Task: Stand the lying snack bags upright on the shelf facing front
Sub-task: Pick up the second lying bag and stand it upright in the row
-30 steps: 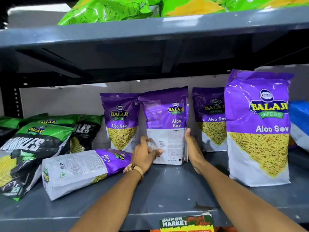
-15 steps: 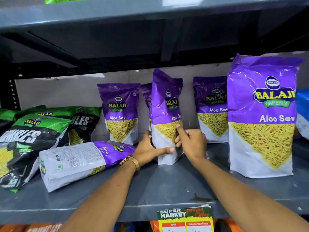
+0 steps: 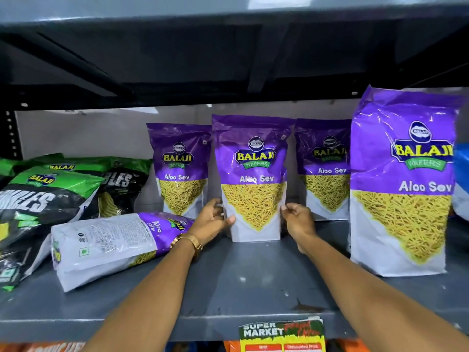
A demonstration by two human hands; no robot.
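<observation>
A person is steadying the middle Aloo Sev bag (image 3: 253, 179) on the grey shelf (image 3: 253, 283), printed front facing outward. The left hand (image 3: 212, 222) is half-curled against the bag's lower left edge, thumb laid across the white front panel and fingers reaching behind; the hold looks light, a bracing touch more than a firm clasp. The right hand (image 3: 298, 221) is loosely cupped at the lower right edge, fingertips meeting the side of the pack; whether it is actually pinching the film or only resting against it cannot be told from this angle. Pressing low on both sides is probably squaring the base so that the pouch keeps its balance.

Three further purple bags are standing upright and facing front: one behind on the left (image 3: 181, 171), one behind on the right (image 3: 324, 171), and a nearer one far right (image 3: 403, 184). One purple bag is lying on its side (image 3: 109, 247) just left of the left wrist, its back label uppermost; this appears to be the remaining work. Green and black bags (image 3: 40, 199) are leaning in a heap at the far left. A price tag (image 3: 281, 334) is hanging on the shelf lip.
</observation>
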